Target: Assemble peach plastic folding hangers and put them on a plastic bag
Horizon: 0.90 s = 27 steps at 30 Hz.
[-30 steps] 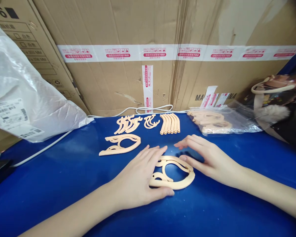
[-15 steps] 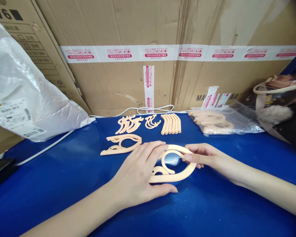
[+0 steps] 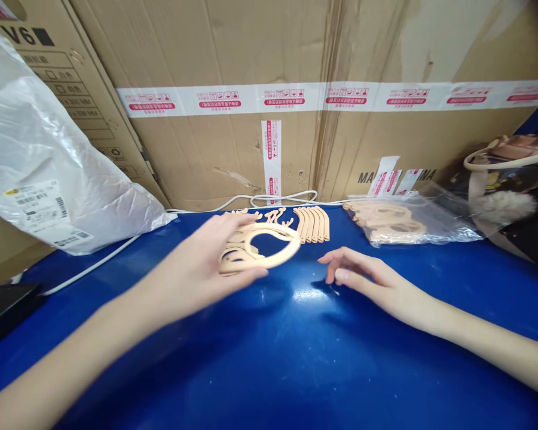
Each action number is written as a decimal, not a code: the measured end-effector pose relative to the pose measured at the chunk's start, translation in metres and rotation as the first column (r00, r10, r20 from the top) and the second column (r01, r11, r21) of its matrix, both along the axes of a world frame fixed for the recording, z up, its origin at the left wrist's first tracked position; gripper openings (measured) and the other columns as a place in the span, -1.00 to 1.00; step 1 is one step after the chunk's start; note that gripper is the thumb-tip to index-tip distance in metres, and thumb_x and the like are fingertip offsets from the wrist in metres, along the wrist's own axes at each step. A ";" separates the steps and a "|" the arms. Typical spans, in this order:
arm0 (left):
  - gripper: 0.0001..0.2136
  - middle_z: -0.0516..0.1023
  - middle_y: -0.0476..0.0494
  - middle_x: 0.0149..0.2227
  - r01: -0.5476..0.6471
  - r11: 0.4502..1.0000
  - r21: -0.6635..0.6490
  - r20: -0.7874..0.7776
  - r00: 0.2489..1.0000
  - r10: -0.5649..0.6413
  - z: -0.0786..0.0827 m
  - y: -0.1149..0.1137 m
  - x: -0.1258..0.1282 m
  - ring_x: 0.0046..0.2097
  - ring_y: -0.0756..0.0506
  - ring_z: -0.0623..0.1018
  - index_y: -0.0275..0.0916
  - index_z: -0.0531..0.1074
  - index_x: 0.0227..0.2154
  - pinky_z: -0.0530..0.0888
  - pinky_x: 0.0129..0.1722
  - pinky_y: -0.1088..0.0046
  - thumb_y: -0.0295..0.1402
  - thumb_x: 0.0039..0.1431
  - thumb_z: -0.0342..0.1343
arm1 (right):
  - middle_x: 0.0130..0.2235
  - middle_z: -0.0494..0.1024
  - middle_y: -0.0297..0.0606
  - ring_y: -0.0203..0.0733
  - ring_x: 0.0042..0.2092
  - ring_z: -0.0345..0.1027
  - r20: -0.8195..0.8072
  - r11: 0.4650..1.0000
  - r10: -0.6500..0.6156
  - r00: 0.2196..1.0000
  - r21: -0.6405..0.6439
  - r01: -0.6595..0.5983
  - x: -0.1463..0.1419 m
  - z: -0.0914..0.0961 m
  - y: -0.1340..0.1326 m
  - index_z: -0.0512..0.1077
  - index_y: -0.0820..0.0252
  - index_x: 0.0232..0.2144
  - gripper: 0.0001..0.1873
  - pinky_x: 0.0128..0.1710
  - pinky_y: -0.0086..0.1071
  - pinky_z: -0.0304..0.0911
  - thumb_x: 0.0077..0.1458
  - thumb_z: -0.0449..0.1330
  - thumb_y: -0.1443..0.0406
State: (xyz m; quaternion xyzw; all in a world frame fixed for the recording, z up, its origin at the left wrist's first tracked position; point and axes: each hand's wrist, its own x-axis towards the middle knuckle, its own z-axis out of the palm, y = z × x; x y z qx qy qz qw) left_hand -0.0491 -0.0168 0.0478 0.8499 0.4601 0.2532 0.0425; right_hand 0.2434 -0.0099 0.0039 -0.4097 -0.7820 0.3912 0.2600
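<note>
My left hand (image 3: 206, 257) grips a cream plastic folding hanger (image 3: 283, 254) by its left end, its rounded loop pointing right. Beneath or behind that loop, parts of a second hanger show, mostly covered by the hand. My right hand (image 3: 363, 275) hovers over the blue table, fingers loosely bent and apart, holding nothing. Beyond the held hanger lie several curved strips (image 3: 312, 224) side by side in a row. To their left are small hook pieces (image 3: 275, 216) and a further group of pieces (image 3: 237, 212), both partly hidden.
A clear bag of folded hangers (image 3: 390, 224) lies at the back right, beside a dark bag with a pompom (image 3: 511, 203). Large cardboard boxes (image 3: 197, 155) wall off the back. At left are a white plastic parcel (image 3: 72, 179), a white cable (image 3: 89, 269) and a dark device (image 3: 9, 310).
My left hand has carried the hanger left and away from me, towards the other hanger. My right hand has let go of it and stays at the right.
</note>
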 end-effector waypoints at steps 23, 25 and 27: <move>-0.36 0.31 -0.20 0.23 -0.112 0.960 -0.257 -0.093 0.992 0.091 -0.043 0.034 -0.070 0.19 -0.29 0.37 -0.14 0.17 0.18 0.28 0.20 0.12 0.03 0.10 0.12 | 0.28 0.21 -0.04 0.10 0.29 0.03 0.492 0.889 0.093 0.866 0.351 -0.295 0.001 -0.002 -0.003 0.27 0.10 0.21 -0.41 0.21 0.07 0.07 0.24 0.02 -0.03; -0.36 0.30 -0.21 0.23 -0.119 0.961 -0.250 -0.112 0.989 0.093 -0.043 0.034 -0.070 0.20 -0.29 0.35 -0.14 0.17 0.18 0.27 0.20 0.11 0.04 0.10 0.12 | 0.28 0.21 -0.03 0.10 0.29 0.04 0.489 0.888 0.093 0.867 0.354 -0.295 0.002 -0.002 -0.003 0.27 0.10 0.21 -0.41 0.20 0.07 0.07 0.24 0.02 -0.03; -0.36 0.31 -0.22 0.22 -0.124 0.964 -0.236 -0.130 0.987 0.095 -0.043 0.034 -0.070 0.20 -0.30 0.33 -0.14 0.17 0.18 0.26 0.20 0.09 0.04 0.10 0.12 | 0.28 0.21 -0.03 0.10 0.29 0.03 0.495 0.889 0.090 0.864 0.351 -0.294 0.002 -0.002 -0.004 0.27 0.12 0.21 -0.40 0.21 0.06 0.07 0.24 0.02 -0.04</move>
